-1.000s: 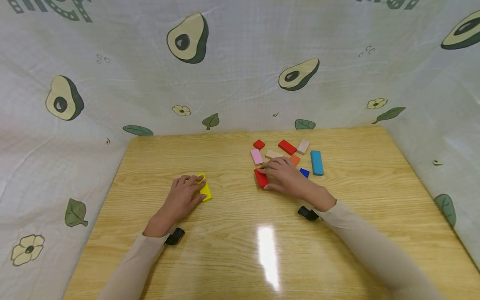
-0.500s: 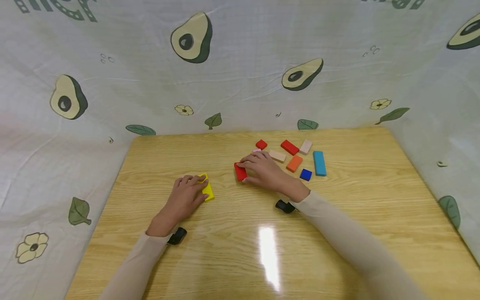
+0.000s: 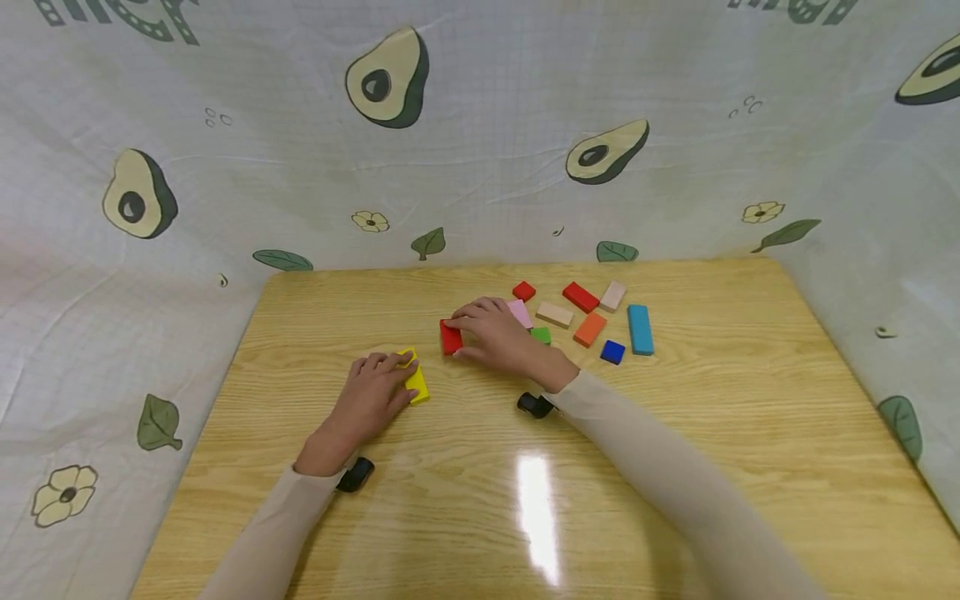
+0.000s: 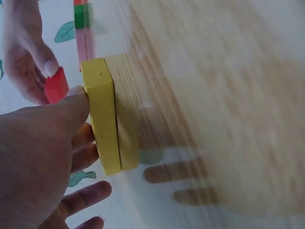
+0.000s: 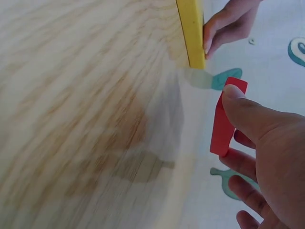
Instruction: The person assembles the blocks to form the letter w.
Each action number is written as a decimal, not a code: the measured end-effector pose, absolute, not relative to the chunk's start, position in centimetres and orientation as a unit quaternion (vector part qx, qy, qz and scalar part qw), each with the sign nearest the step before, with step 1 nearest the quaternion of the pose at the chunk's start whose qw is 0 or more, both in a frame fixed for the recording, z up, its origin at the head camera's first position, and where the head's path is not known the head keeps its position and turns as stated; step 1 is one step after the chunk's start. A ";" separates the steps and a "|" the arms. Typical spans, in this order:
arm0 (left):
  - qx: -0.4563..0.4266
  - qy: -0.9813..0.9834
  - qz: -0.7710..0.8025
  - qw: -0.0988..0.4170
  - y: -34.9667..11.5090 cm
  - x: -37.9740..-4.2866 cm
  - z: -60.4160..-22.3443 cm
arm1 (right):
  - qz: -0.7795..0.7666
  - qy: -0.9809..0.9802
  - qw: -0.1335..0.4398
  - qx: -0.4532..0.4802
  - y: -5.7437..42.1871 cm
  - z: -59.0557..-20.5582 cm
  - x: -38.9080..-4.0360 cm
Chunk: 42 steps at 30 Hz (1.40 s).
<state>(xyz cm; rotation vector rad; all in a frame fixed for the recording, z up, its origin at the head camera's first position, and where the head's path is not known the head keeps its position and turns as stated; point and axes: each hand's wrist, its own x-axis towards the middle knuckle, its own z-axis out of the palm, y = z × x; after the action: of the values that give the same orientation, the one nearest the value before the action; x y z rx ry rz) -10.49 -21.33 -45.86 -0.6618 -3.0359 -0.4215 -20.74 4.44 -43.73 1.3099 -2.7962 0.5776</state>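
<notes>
My left hand [image 3: 366, 393] rests on the table and pinches a yellow rectangular block [image 3: 417, 385] between thumb and fingers. In the left wrist view the yellow block [image 4: 104, 126] lies on the tabletop, its reflection beside it. Farther back and a little to the right, my right hand [image 3: 497, 335] holds a red rectangular block [image 3: 451, 339] by its two ends. The right wrist view shows the red block [image 5: 222, 125] raised off the table, thumb on one end and a finger on the other. The two blocks are apart.
Right of my right hand lie loose blocks: pink [image 3: 521, 313], green [image 3: 541, 336], small red [image 3: 523, 291], beige [image 3: 554, 314], long red [image 3: 581, 297], pale pink [image 3: 612, 296], orange [image 3: 590, 330], dark blue [image 3: 612, 352] and light blue [image 3: 641, 329]. A printed cloth [image 3: 480, 150] hangs behind the table [image 3: 450, 483].
My right hand has carried the red block leftward from beside the loose blocks, closer to the yellow one. The green block has come into view. My left hand stays on the yellow block.
</notes>
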 end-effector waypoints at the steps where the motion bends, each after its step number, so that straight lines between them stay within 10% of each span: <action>1: -0.211 -0.968 -0.134 0.004 -21.3 -10.5 -45.9 | 0.182 -0.892 -0.002 0.415 4.2 -43.7 -20.8; 42: -0.220 -0.967 -0.130 0.015 -21.5 -10.4 -46.1 | 0.156 -0.913 -0.079 0.368 -3.5 -44.4 -23.9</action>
<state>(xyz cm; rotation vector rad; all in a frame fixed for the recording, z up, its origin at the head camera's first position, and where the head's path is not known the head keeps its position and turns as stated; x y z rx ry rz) -10.42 -21.52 -46.11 -0.6856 -3.0072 -0.4040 -23.92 -3.49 -44.41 1.2180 -3.0240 0.5165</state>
